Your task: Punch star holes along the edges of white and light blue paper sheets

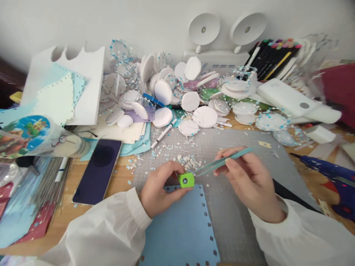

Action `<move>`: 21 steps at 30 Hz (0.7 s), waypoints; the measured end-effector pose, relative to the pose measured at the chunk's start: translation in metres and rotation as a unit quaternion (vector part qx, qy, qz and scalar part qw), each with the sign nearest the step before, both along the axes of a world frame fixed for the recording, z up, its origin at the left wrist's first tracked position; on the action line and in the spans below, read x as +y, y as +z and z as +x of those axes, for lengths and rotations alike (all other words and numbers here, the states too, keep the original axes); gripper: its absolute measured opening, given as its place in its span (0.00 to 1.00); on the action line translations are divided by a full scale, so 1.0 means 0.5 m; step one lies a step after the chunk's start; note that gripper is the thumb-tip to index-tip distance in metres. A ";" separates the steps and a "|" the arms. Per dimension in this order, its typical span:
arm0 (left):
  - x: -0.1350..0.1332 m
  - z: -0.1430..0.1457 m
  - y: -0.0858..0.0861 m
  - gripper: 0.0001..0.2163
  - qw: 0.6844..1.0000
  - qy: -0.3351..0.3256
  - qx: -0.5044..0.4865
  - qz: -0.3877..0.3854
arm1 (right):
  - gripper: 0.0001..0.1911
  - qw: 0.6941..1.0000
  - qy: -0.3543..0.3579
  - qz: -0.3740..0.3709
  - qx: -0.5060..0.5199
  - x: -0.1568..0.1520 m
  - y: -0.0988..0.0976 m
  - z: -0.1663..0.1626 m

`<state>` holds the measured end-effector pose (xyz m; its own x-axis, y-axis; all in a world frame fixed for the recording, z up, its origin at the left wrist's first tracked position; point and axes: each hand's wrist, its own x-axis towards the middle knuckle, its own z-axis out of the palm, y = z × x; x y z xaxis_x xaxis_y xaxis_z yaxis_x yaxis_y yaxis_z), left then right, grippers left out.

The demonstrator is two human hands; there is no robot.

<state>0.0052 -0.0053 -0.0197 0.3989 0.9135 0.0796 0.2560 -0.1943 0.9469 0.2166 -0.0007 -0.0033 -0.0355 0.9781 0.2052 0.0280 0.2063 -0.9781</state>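
Observation:
Pinched between the thumb and fingers of my left hand (165, 188) is a small green paper punch (187, 180), with a flower-like mark on the side facing me. My right hand (246, 175) grips a pair of teal tweezers (222, 161), whose tips point left and end close beside the punch. Under the left hand lies a blue sheet of paper (180, 229), with small flower-shaped holes along its top and right edges. Tiny white and pale blue paper cutouts (190, 162) are scattered behind the punch on the grey cutting mat (235, 229).
A phone (97, 171) lies left of the mat, near a bundle of thin wires (51, 184). White paper discs (205, 116) with beaded strands pile up at the back. A white marker (163, 133) rests before them. At right sits a blue glue gun (330, 173).

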 end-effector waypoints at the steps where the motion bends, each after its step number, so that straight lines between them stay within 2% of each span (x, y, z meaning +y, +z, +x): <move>1: 0.000 0.000 0.001 0.11 1.000 -0.004 0.001 0.002 | 0.04 1.000 0.021 -0.006 0.023 -0.005 0.002 -0.005; 4: 0.001 0.000 0.003 0.10 1.000 -0.013 0.006 0.011 | 0.06 0.999 0.052 0.012 0.006 -0.014 0.005 -0.015; 11: 0.004 0.000 0.002 0.09 0.998 -0.017 0.037 0.043 | 0.10 0.997 0.062 0.044 -0.030 -0.024 0.003 -0.022; 16: 0.004 -0.001 -0.002 0.09 0.997 -0.020 0.042 0.061 | 0.09 0.998 0.052 0.033 -0.010 -0.028 -0.002 -0.027; 21: 0.004 0.000 0.000 0.09 0.998 -0.020 0.049 0.035 | 0.06 1.000 0.010 0.017 0.019 -0.020 -0.003 -0.021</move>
